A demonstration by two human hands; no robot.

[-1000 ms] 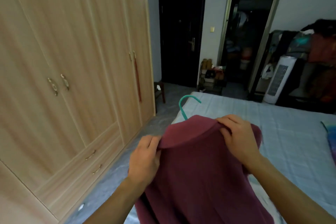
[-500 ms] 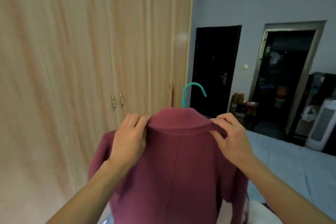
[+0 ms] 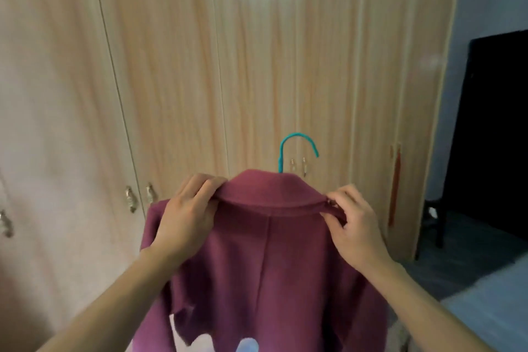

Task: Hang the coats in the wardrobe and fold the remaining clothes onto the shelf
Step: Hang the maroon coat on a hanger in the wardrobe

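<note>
still shut, the wardrobe doors (image 3: 257, 71) need a free hand; left hand (image 3: 185, 217) and right hand (image 3: 354, 226) both pinch the coat (image 3: 265, 260) collar, so releasing one could slide it off the hanger (image 3: 295, 148).

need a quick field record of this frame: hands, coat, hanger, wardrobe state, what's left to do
left hand: grips coat collar, left side
right hand: pinches collar, right side
coat: maroon, back toward camera, held up in front of wardrobe
hanger: teal hook sticks up above collar; rest hidden inside coat
wardrobe: light wood, all visible doors closed
bed: corner at lower right
remaining: likely open a door, then hook hanger inside; coat not yet hung
</note>
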